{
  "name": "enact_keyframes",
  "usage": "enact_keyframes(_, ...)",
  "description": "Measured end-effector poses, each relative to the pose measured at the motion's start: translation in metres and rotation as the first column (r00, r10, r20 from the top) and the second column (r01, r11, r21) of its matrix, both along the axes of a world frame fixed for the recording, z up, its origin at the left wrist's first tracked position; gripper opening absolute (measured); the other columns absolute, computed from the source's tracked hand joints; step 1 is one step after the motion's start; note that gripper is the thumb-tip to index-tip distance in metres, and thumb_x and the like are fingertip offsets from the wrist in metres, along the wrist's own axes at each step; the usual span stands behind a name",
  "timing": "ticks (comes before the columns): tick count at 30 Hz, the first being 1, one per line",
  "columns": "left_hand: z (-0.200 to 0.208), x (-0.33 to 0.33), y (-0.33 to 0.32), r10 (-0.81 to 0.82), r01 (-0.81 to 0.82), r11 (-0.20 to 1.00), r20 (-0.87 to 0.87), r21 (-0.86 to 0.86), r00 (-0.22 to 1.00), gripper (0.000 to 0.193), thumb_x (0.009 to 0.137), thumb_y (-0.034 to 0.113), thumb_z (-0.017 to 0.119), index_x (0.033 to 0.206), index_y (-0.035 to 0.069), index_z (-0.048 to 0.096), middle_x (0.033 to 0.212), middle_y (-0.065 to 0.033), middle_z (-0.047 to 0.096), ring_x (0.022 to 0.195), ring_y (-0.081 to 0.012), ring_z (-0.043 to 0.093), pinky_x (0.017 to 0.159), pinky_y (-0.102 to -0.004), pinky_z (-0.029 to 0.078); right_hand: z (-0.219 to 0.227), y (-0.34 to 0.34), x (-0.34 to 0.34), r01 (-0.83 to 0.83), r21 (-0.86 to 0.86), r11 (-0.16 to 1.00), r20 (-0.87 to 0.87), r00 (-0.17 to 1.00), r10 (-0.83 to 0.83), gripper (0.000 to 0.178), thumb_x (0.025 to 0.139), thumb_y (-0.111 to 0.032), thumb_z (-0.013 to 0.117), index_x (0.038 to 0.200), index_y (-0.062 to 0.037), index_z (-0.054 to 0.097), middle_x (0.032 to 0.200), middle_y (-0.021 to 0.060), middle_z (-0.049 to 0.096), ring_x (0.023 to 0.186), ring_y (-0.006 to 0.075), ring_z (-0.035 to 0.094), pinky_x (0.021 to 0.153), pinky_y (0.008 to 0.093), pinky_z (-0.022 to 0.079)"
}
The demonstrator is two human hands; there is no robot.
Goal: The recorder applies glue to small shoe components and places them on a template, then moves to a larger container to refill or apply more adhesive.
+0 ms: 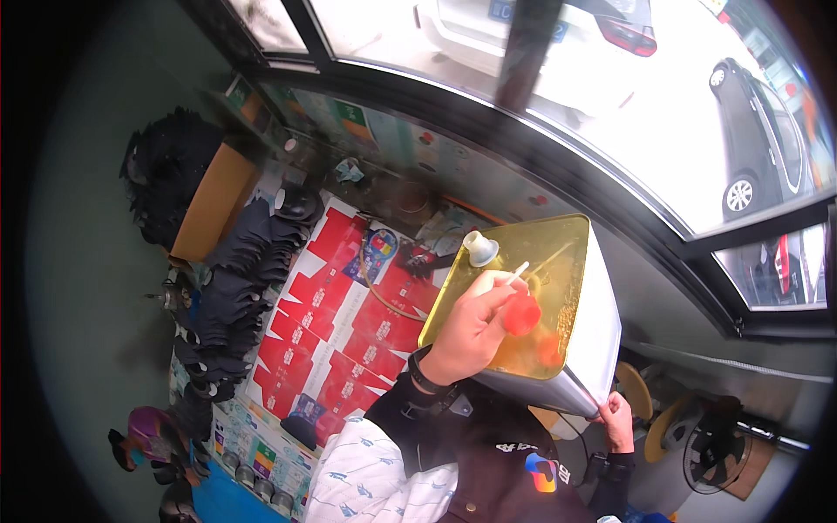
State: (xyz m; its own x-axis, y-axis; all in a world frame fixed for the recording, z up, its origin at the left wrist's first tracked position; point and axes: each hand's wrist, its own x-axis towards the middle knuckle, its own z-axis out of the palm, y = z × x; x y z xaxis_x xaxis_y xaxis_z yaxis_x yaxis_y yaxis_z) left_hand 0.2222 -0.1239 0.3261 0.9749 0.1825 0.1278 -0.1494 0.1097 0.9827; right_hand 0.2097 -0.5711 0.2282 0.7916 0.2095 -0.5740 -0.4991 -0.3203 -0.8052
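Right under the left hand (475, 327) sits the flat golden top of a big square metal can (558, 261), held up chest-high with its long side running away toward the window; the fingers are closed round a red cap (521, 314). Just beyond the knuckles stands a white spout (479, 248). Down at the can's lower corner the right hand (617, 420) grips the edge, and red cartons (327, 322) lie far below to the left.

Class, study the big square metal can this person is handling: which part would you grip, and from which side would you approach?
Probably by its edges, one hand each side. The metal can is broad, boxy and tilted, too wide for one hand. The right hand already cups the lower corner from beneath; the left hand rests on the gold top near the red cap, steadying from the near side.
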Motion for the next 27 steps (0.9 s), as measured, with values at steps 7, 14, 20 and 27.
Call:
enact_keyframes(7, -0.023, 0.019, 0.108, 0.019, -0.019, 1.000, -0.065, -0.006, 0.998, 0.021, 0.099, 0.010, 0.057, 0.111, -0.005, 0.063, 0.123, -0.0140, 0.057, 0.110, -0.0187, 0.056, 0.093, -0.0278, 0.044, 0.038, 0.108, 0.041, -0.022, -0.159, 0.987, -0.074, 0.997, 0.010, 0.024, 0.080, -0.015, 0.074, 0.080, -0.0076, 0.051, 0.075, -0.0048, 0.050, 0.070, 0.0049, 0.047, 0.065, 0.0213, 0.041)
enact_keyframes(14, -0.068, 0.043, 0.167, 0.021, -0.021, 1.000, 0.003, -0.009, 1.000, 0.021, 0.099, 0.016, 0.058, 0.102, -0.004, 0.062, 0.122, -0.0162, 0.057, 0.106, -0.0250, 0.057, 0.091, -0.0308, 0.044, 0.060, 0.171, 0.059, 0.002, -0.256, 0.967, -0.036, 0.999, -0.011, 0.026, 0.079, -0.009, 0.075, 0.080, -0.0034, 0.050, 0.070, 0.0025, 0.058, 0.061, 0.0109, 0.061, 0.059, 0.0249, 0.051)
enact_keyframes(20, -0.089, 0.050, 0.196, 0.018, -0.026, 0.992, -0.064, -0.123, 0.998, 0.021, 0.099, 0.015, 0.056, 0.100, -0.006, 0.061, 0.122, -0.0170, 0.057, 0.105, -0.0252, 0.057, 0.093, -0.0311, 0.043, 0.084, 0.210, 0.067, 0.036, -0.325, 0.945, -0.054, 0.997, -0.056, 0.025, 0.078, -0.008, 0.075, 0.080, -0.0034, 0.051, 0.071, 0.0042, 0.060, 0.064, 0.0125, 0.063, 0.061, 0.0256, 0.053)
enact_keyframes(27, -0.101, 0.053, 0.218, 0.049, -0.069, 0.975, -0.099, -0.211, 0.994, 0.022, 0.100, 0.015, 0.055, 0.093, -0.005, 0.062, 0.122, -0.0176, 0.059, 0.104, -0.0215, 0.057, 0.092, -0.0324, 0.043, 0.107, 0.257, 0.070, 0.024, -0.396, 0.918, -0.041, 0.998, -0.044, 0.033, 0.080, -0.019, 0.082, 0.085, -0.0030, 0.054, 0.073, 0.0026, 0.061, 0.063, 0.0100, 0.062, 0.061, 0.0245, 0.054)
